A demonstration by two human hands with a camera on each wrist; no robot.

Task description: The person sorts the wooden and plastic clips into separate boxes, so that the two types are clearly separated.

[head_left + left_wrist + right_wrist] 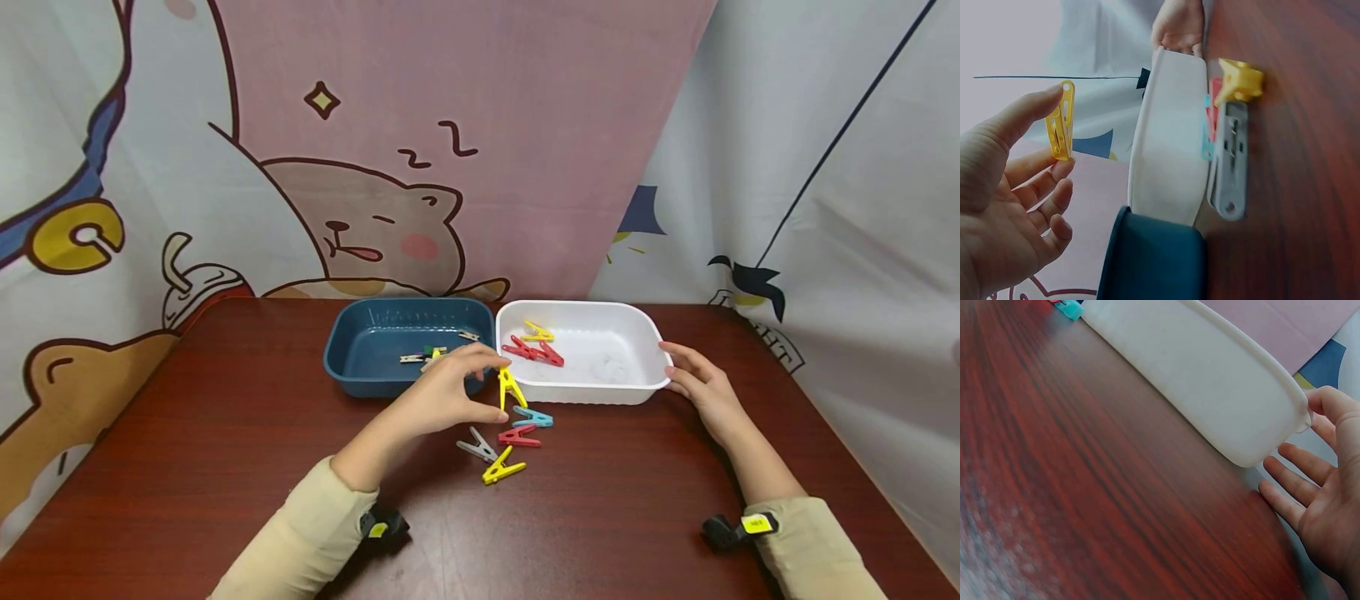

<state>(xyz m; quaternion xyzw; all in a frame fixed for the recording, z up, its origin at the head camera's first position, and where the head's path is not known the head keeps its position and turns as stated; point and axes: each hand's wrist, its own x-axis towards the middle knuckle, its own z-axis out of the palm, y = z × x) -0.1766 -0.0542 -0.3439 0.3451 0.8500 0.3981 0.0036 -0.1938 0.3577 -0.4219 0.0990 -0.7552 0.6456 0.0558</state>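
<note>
Between thumb and fingertips, my left hand (450, 387) pinches a yellow plastic clothespin (511, 389), raised in front of the trays. My right hand (708, 396) grips the right end rim of a white tray (585, 395), its lower fingers spread loosely beside the wall in the right wrist view. Inside that tray lie a yellow clothespin (538, 333) and red clothespins (532, 351). On the table below my left hand are a light blue clothespin (534, 417), a red clothespin (520, 437), a grey clothespin (478, 447) and another yellow clothespin (502, 467).
A dark blue tray (352, 385) stands left of the white one, holding several small clips (435, 357), partly hidden by my left hand. Both trays sit near the far edge of the brown table (247, 433). Behind hangs a printed cloth (540, 150).
</note>
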